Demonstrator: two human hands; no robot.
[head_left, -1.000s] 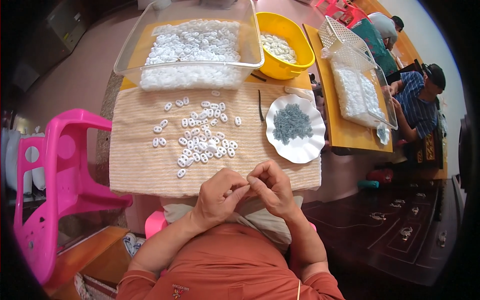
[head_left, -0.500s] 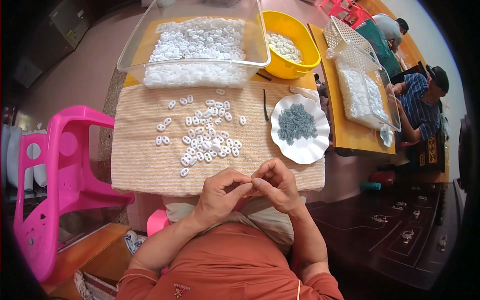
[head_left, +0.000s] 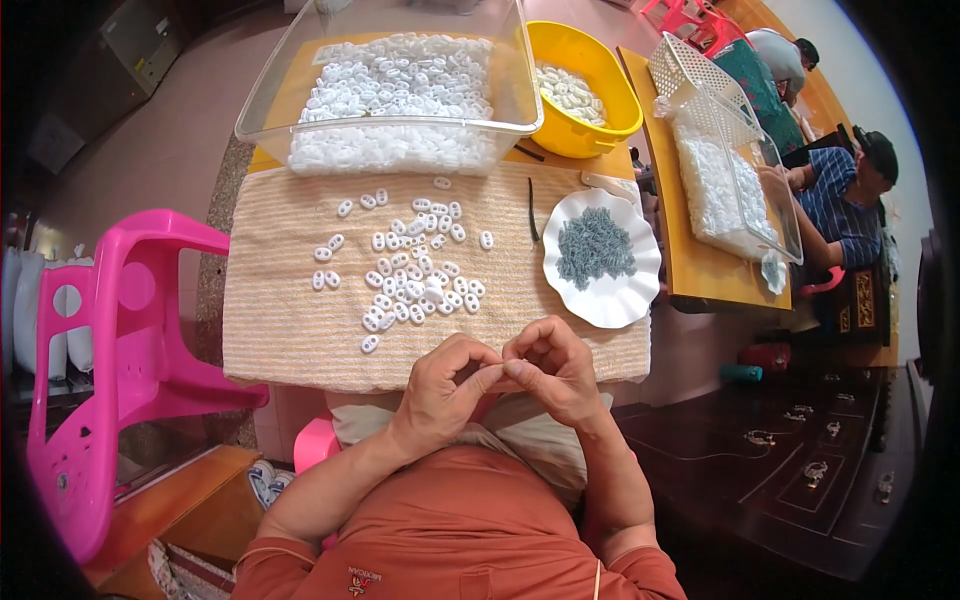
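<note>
At the near edge of the towel-covered table, my left hand [head_left: 449, 385] and my right hand [head_left: 553, 372] meet, thumbs and fingertips pinched together. Whatever lies between the fingertips is too small and covered to make out. Just beyond them, small white oval plastic pieces [head_left: 412, 290], each with two holes, lie scattered on the striped towel [head_left: 285, 340]. To the right of these, a white scalloped plate [head_left: 601, 312] carries a heap of small grey-blue parts [head_left: 596, 247]. A thin black strip [head_left: 533, 210] lies left of the plate.
A clear plastic bin [head_left: 390, 128] full of white pieces stands at the back, beside a yellow basin [head_left: 622, 105] of pale pieces. Left is a pink plastic chair [head_left: 110, 370]. On the right, a person [head_left: 840, 200] sits at another table [head_left: 690, 270] with a similar bin.
My hands stay pinched together in nearly the same place. The seated person's arm at the other table has shifted slightly.
</note>
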